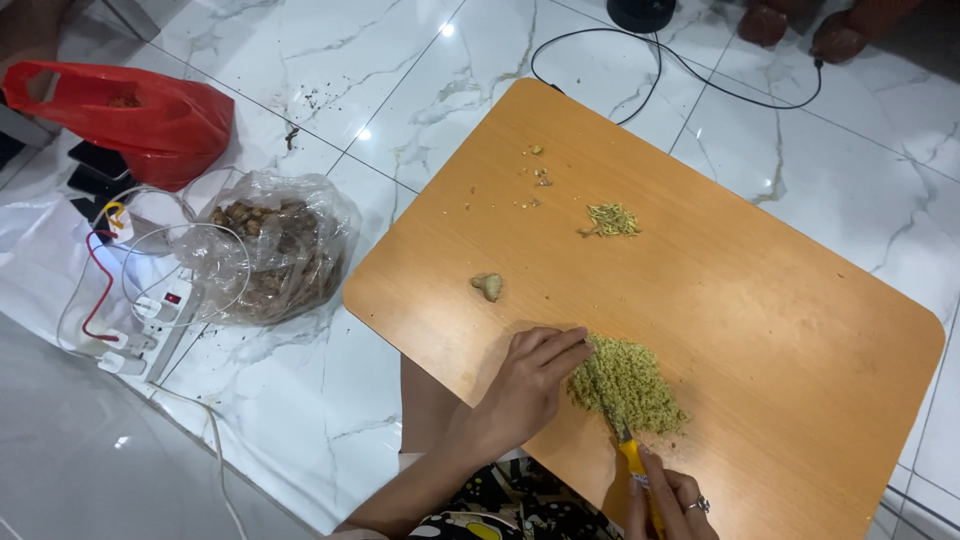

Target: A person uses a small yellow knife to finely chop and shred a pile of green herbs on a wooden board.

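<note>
Head view: a low wooden table with rounded corners stands on a white marble-patterned floor. At the table's 6 o'clock edge lies a heap of finely minced yellow-green ginger. The left hand rests flat at the heap's 9 o'clock side, fingers together and extended, fingertips touching the heap; it clasps nothing. The right hand, at the heap's 5 o'clock, is closed around the yellow handle of a knife, whose blade runs up into the mince and is partly buried. A ring shows on one finger of that hand. A small whole ginger piece lies at 10 o'clock from the heap, well apart. A smaller pile of shreds sits at 12 o'clock, with scattered crumbs beyond. Off the table at 9 o'clock: a clear plastic bag of ginger roots, a red plastic bag, and a white power strip with cables. A black cord runs across the floor at 12 o'clock.
</note>
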